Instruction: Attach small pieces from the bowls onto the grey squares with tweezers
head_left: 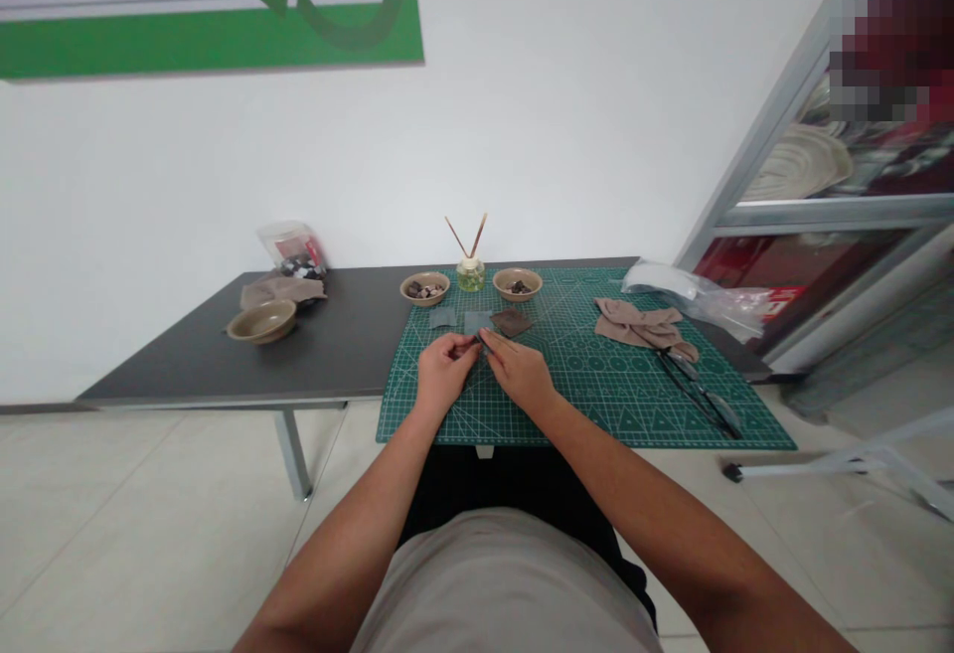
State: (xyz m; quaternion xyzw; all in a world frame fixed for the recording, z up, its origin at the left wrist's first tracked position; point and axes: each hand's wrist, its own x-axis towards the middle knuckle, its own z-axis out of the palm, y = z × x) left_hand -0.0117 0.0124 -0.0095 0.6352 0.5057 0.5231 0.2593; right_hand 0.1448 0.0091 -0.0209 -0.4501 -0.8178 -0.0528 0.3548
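From my feed I can't read any text; the green lettering [343,35] on the wall board [149,45], high beyond the left hand [445,372], is cut off.

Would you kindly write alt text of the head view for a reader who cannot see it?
A person's left hand and right hand are close together at a small dark item, hard to identify, above a green mat. Beyond them, two bowls of small pieces flank a bottle with two sticks; a brown cloth and glasses lie to the right.
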